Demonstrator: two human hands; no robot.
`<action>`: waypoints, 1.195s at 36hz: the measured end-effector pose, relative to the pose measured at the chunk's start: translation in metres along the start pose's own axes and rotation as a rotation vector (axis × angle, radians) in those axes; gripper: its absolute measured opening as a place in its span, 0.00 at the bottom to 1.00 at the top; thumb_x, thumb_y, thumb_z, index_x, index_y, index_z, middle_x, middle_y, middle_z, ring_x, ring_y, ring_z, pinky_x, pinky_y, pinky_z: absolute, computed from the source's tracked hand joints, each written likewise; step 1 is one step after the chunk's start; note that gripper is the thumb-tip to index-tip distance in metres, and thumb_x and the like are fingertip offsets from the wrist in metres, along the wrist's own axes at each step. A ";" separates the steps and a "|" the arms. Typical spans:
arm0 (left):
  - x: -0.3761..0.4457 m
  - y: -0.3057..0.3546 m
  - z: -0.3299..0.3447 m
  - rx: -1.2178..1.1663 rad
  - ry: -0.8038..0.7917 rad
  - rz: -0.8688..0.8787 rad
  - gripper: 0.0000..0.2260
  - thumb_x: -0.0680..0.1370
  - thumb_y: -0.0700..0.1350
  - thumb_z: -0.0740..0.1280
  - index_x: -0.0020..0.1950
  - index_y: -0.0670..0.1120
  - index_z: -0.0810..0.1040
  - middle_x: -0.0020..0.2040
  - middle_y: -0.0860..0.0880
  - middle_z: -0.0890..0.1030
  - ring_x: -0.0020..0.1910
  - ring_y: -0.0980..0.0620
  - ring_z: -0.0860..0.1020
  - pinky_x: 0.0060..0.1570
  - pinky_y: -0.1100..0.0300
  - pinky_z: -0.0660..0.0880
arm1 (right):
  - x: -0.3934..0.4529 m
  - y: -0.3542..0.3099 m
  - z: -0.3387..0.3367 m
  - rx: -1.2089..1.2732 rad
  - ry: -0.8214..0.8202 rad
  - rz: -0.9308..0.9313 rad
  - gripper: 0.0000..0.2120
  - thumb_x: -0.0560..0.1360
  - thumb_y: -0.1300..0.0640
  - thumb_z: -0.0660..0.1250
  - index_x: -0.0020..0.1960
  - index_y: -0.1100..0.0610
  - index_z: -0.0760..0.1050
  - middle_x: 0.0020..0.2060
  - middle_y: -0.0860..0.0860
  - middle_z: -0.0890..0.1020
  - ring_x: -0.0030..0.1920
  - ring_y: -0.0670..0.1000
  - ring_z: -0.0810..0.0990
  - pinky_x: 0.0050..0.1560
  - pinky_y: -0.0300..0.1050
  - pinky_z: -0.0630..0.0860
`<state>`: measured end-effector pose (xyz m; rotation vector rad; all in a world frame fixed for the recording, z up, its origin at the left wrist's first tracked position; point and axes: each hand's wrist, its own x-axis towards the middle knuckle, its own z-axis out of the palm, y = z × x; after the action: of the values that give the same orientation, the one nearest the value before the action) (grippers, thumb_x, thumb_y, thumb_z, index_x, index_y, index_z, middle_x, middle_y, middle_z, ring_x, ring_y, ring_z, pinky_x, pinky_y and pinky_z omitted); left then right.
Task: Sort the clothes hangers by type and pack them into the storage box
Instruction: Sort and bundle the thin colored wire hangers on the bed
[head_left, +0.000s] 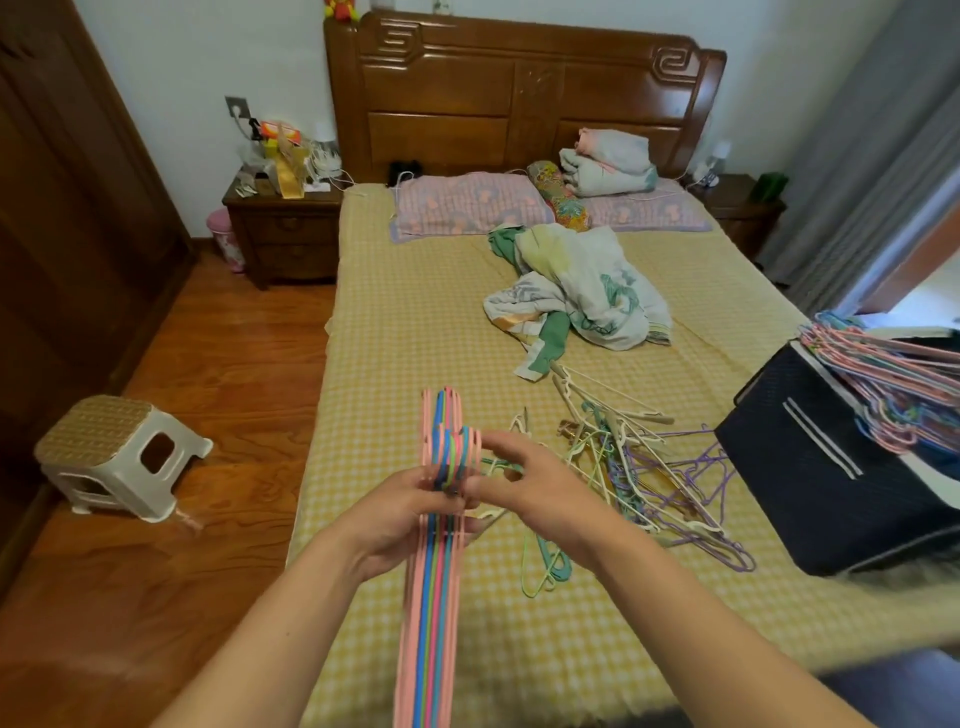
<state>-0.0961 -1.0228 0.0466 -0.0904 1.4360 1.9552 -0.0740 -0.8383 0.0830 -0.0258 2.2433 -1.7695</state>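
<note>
Both hands meet over the bed (415, 322): my left hand (400, 512) grasps a bundle of hangers (434, 597) edge-on, my right hand (524, 483) pinches their hooks. Loose hangers (649, 467) lie tangled beside the storage box (810, 467). No readable writing.

Crumpled bedding (582, 296), stool (117, 454), perhaps pillows (467, 205).
</note>
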 end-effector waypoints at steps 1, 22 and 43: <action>0.001 -0.001 -0.003 0.031 -0.002 0.005 0.14 0.73 0.29 0.71 0.57 0.38 0.83 0.51 0.36 0.81 0.51 0.43 0.83 0.52 0.49 0.82 | -0.004 -0.003 0.005 0.024 -0.054 0.000 0.18 0.72 0.54 0.76 0.60 0.42 0.81 0.61 0.40 0.81 0.63 0.39 0.77 0.65 0.41 0.74; -0.016 -0.098 0.025 0.073 0.066 -0.057 0.15 0.65 0.41 0.76 0.52 0.50 0.87 0.52 0.37 0.85 0.50 0.42 0.85 0.51 0.42 0.82 | -0.055 0.053 0.066 0.427 0.071 0.312 0.10 0.78 0.59 0.72 0.58 0.58 0.82 0.49 0.51 0.86 0.46 0.42 0.84 0.42 0.32 0.77; 0.021 -0.176 -0.009 -0.101 0.153 -0.364 0.18 0.61 0.32 0.81 0.48 0.37 0.81 0.41 0.34 0.77 0.37 0.41 0.79 0.35 0.53 0.77 | -0.005 0.202 -0.067 0.444 -0.160 0.702 0.10 0.80 0.56 0.69 0.59 0.57 0.83 0.56 0.50 0.86 0.60 0.49 0.82 0.66 0.49 0.77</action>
<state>-0.0148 -0.9954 -0.1088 -0.5202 1.3070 1.7458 -0.0526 -0.7235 -0.0951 0.6054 1.4382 -1.7138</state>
